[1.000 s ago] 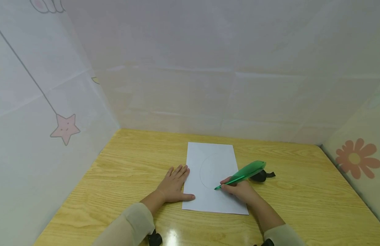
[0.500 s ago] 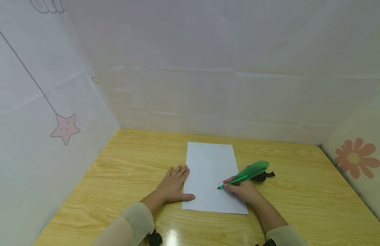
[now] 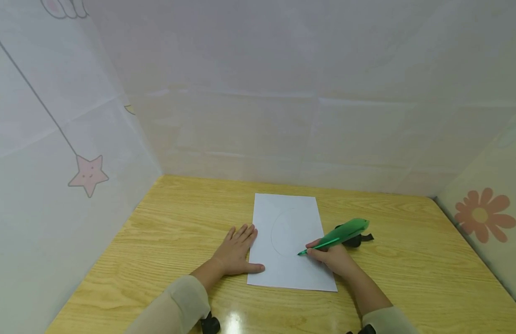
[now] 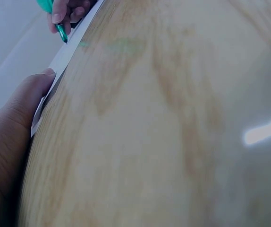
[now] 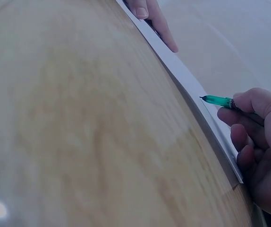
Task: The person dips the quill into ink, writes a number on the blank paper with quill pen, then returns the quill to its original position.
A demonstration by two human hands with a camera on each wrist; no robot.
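A white sheet of paper point(image 3: 283, 273) lies on the table, with a thin curved line, like part of a circle, drawn on it. My right hand point(image 3: 334, 260) pinches a green feather-shaped pen point(image 3: 345, 230) between thumb and fingers, its tip at the lower end of that curve. The right wrist view shows the pen's dark point point(image 5: 215, 100) close over the paper. My left hand point(image 3: 236, 254) rests flat with fingers spread at the paper's left edge, the thumb lying on the sheet. In the left wrist view the left thumb point(image 4: 29, 94) shows at the paper's edge.
A small black object with a strap point(image 3: 358, 240) lies beyond the right hand, partly hidden by the pen. The wood-grain table point(image 3: 191, 208) is bounded by pale cloth walls point(image 3: 241, 116) at the back and sides. Black wrist devices point(image 3: 209, 323) sit at the sleeves.
My right hand has slid a little to the right with the pen, its tip moving right and slightly up along the curve. The left hand and the paper have stayed in place.
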